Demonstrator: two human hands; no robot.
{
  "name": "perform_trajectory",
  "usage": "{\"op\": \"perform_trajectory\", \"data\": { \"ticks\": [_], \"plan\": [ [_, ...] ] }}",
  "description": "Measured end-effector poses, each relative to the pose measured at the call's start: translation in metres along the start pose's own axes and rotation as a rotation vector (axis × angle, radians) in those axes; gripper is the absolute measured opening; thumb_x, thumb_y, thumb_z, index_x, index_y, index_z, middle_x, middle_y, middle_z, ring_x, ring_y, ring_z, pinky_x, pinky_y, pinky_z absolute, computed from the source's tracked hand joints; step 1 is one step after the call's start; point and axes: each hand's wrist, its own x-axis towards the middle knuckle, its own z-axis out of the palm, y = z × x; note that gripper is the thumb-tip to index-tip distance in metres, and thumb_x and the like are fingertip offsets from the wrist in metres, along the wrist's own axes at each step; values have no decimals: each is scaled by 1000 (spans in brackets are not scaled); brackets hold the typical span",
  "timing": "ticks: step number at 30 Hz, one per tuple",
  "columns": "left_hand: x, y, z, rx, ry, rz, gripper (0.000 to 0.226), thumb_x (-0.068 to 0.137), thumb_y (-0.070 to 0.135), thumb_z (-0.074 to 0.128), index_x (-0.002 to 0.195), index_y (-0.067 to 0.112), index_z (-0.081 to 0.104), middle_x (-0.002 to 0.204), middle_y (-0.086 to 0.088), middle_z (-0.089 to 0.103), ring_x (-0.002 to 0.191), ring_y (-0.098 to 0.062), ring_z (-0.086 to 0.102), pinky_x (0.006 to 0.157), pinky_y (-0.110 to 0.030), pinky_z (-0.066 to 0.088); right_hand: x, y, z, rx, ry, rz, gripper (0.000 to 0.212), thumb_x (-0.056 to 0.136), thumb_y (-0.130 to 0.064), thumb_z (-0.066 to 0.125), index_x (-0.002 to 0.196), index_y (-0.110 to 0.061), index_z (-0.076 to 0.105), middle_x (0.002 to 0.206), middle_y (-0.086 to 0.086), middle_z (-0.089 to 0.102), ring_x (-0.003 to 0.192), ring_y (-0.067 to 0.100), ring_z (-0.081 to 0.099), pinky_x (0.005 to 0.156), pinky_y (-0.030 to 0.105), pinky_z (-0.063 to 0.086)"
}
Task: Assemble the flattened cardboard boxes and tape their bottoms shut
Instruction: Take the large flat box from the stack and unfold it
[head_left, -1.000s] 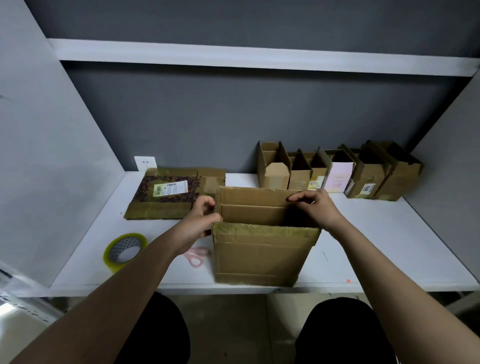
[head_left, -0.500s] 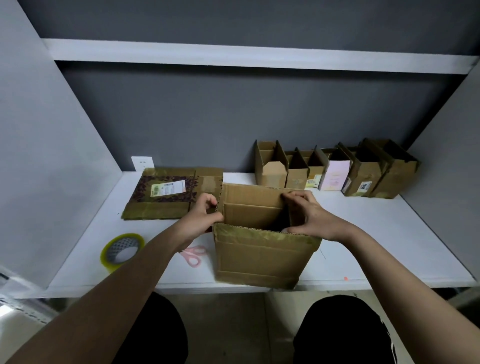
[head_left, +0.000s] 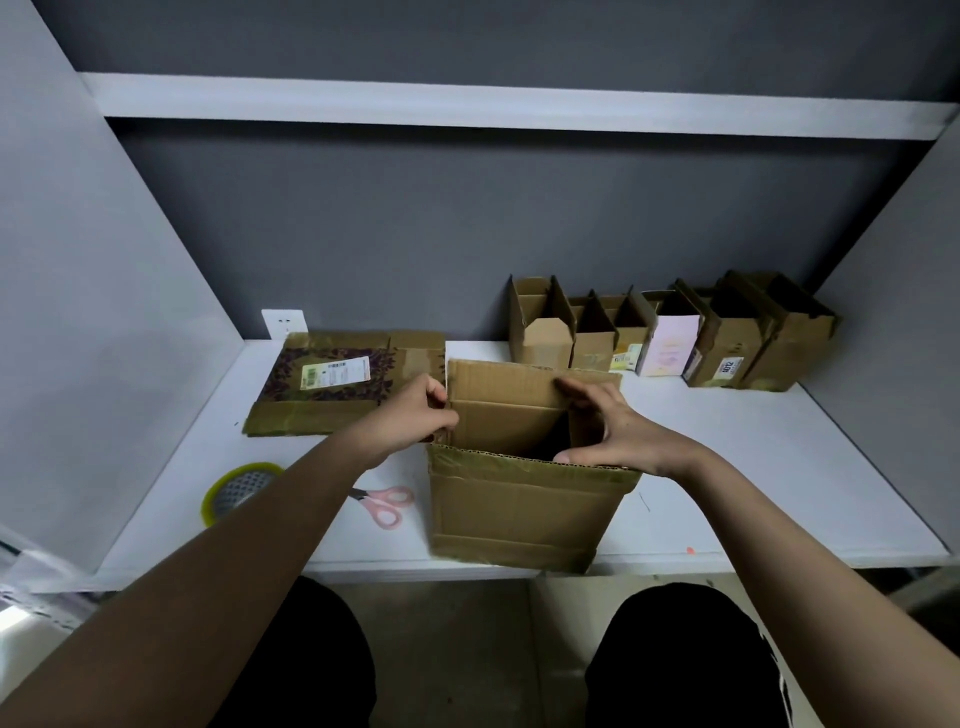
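A brown cardboard box (head_left: 519, 509) stands upright at the front edge of the white table (head_left: 779, 467), its top open and its flaps raised. My left hand (head_left: 410, 421) grips the box's upper left corner, fingers curled round the flap edge. My right hand (head_left: 602, 421) is over the right side flap, fingers reaching across the far flap and thumb pressing at the near rim. A flattened box (head_left: 337, 384) with a dark patterned face and a shipping label lies at the back left. A roll of tape (head_left: 239, 488) lies at the left front.
Pink-handled scissors (head_left: 387, 504) lie left of the box, partly under my left forearm. Several assembled small boxes (head_left: 670, 332) stand in a row along the back right wall. A white wall socket (head_left: 283, 323) sits behind the flattened box. Grey side walls close in both ends.
My right hand has shifted from the far flap's top edge down over the right side flap, which has folded inward. My left hand has stayed on the left corner.
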Motion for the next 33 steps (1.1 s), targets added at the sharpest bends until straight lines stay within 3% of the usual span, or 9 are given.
{"op": "perform_trajectory", "data": {
  "ticks": [3, 5, 10, 14, 17, 22, 26, 29, 33],
  "plan": [
    [0, -4, 6, 59, -83, 64, 28, 75, 44, 71, 94, 26, 61, 114, -6, 54, 101, -15, 58, 96, -34, 46, 3, -3, 1, -14, 5, -3, 105, 61, -55, 73, 148, -36, 17, 148, -6, 18, 136, 17, 26, 113, 39, 33],
    [-2, -2, 11, 102, -117, 73, 23, 84, 48, 62, 98, 30, 68, 126, -1, 47, 119, -16, 47, 109, -40, 34, 2, -3, 1, -3, 21, -13, 102, 65, -52, 77, 148, -34, 21, 147, -5, 21, 133, 15, 30, 111, 38, 34],
    [-10, -11, 12, 42, -125, 119, 47, 98, 53, 30, 110, 30, 69, 134, 14, 44, 130, -7, 26, 109, -34, 15, -15, 4, 0, 330, 292, -50, 35, 85, -33, 65, 118, -21, 61, 118, -1, 63, 113, 10, 58, 102, 29, 44],
    [-22, -27, 9, -59, -177, 137, 56, 76, 81, 38, 111, 47, 65, 148, 18, 32, 133, 2, 24, 108, -30, 13, -43, 19, 10, 384, 267, -41, 29, 94, -38, 50, 106, -19, 68, 110, -11, 67, 109, -2, 56, 95, 20, 37],
    [-23, -36, 19, -153, -145, 157, 39, 87, 60, 49, 117, 39, 63, 147, 22, 32, 138, 0, 25, 108, -26, 18, -46, 31, 23, 348, 313, -30, 31, 87, -49, 59, 103, -25, 71, 117, -18, 64, 120, 2, 49, 103, 27, 34],
    [-27, -33, 38, -245, 8, 143, 44, 97, 43, 39, 138, 31, 46, 140, 15, 42, 129, -1, 34, 101, -18, 26, -43, 31, 37, 292, 371, 22, 37, 91, -49, 36, 115, -39, 63, 117, -33, 46, 125, -1, 33, 108, 23, 21],
    [-27, -34, 45, -221, 225, 175, 29, 97, 31, 47, 122, 24, 59, 115, 16, 59, 112, -4, 53, 78, -4, 38, -28, 31, 42, 283, 588, 35, 17, 97, -36, 49, 106, -34, 63, 107, -22, 58, 116, 9, 49, 92, 22, 38],
    [-22, -40, 46, -194, 402, 170, 57, 87, 20, 66, 137, 26, 38, 123, 11, 49, 108, -10, 55, 75, -13, 42, -15, 29, 44, 382, 702, 46, 51, 89, -29, 65, 131, -27, 38, 120, -6, 50, 113, 13, 53, 81, 18, 45],
    [-12, -37, 44, -277, 251, 167, 89, 90, 8, 60, 149, 38, 1, 152, 2, 19, 129, -20, 38, 96, -26, 38, -8, 32, 38, 478, 563, 22, 95, 79, -37, 72, 150, -39, 9, 144, -9, 29, 124, 9, 41, 92, 21, 42]
  ]
}}
